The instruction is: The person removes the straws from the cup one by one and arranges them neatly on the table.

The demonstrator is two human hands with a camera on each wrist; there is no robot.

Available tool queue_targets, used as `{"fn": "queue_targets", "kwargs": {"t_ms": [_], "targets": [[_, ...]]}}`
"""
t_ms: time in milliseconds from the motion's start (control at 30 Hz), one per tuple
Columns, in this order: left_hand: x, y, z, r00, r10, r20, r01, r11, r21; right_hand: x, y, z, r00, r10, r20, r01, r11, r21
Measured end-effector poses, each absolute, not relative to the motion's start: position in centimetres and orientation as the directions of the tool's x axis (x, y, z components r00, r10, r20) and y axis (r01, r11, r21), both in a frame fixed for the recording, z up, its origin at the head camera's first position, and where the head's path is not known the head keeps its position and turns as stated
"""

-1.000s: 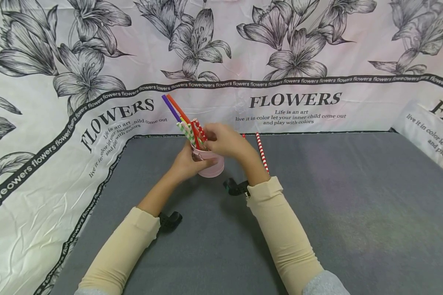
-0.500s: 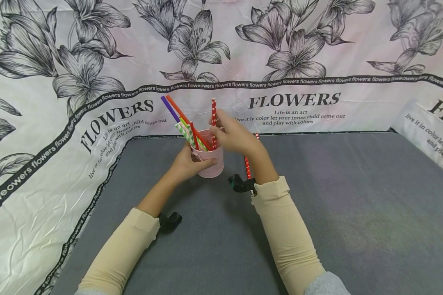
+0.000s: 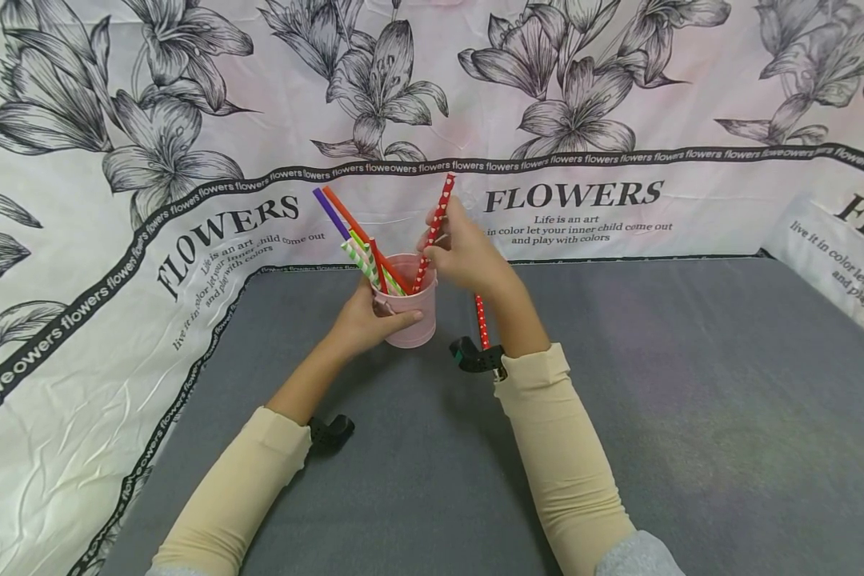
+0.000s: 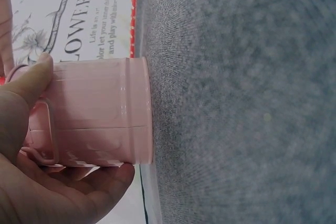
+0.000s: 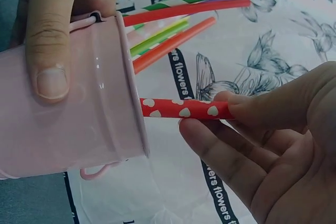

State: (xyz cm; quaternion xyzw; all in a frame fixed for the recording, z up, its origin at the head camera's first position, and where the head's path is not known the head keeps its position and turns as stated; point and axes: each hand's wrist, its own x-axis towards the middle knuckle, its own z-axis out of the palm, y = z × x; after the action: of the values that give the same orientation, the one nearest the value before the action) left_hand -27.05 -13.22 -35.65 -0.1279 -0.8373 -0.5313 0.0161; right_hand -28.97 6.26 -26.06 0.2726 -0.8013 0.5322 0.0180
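At the center of the head view, the left hand (image 3: pixel 365 322) grips the pink bucket (image 3: pixel 419 304), unmoved from the earlier frame. The right hand (image 3: pixel 470 250) pinches the heart-patterned straw (image 3: pixel 438 220), now tilted right instead of upright, lower end inside the bucket. The gray tabletop's (image 3: pixel 691 400) far edge crosses mid-frame; open surface extends lower right.

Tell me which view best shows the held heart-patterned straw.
Right wrist: the straw is close, its white hearts plain between bucket and right fingers. The head view shows it smaller, but up to its tip; the left wrist view doesn't clearly show it.
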Motion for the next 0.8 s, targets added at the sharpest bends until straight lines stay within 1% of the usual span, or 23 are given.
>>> {"fn": "queue_targets", "kwargs": {"t_ms": [167, 333, 467, 600, 700, 800], "targets": [[-26.95, -13.24, -35.61, -0.965, 0.202, 0.167, 0.238, 0.409, 0.881, -29.08, 6.39, -25.99, -0.853, -0.385, 0.353, -0.466, 0.255, -0.847], [-26.86, -13.24, -35.57, -0.965, 0.201, 0.168, 0.239, 0.415, 0.878, -28.96, 6.51, -25.93, -0.843, -0.309, 0.441, -0.526, 0.296, -0.798], [-26.85, -13.18, -35.64, -0.966, 0.195, 0.168, 0.237, 0.416, 0.878, -28.91, 6.61, -25.85, -0.804, -0.244, 0.543, -0.595, 0.297, -0.747], [-26.88, -13.23, -35.72, -0.967, 0.192, 0.17, 0.237, 0.416, 0.878, -28.97, 6.58, -25.73, -0.757, -0.209, 0.62, -0.654, 0.246, -0.716], [-26.89, -13.28, -35.74, -0.967, 0.189, 0.168, 0.234, 0.417, 0.878, -28.99, 6.56, -25.65, -0.75, -0.181, 0.637, -0.662, 0.232, -0.713], [-26.9, -13.31, -35.77, -0.967, 0.19, 0.168, 0.234, 0.417, 0.878, -28.96, 6.68, -25.56, -0.76, -0.159, 0.631, -0.65, 0.235, -0.723]]}}
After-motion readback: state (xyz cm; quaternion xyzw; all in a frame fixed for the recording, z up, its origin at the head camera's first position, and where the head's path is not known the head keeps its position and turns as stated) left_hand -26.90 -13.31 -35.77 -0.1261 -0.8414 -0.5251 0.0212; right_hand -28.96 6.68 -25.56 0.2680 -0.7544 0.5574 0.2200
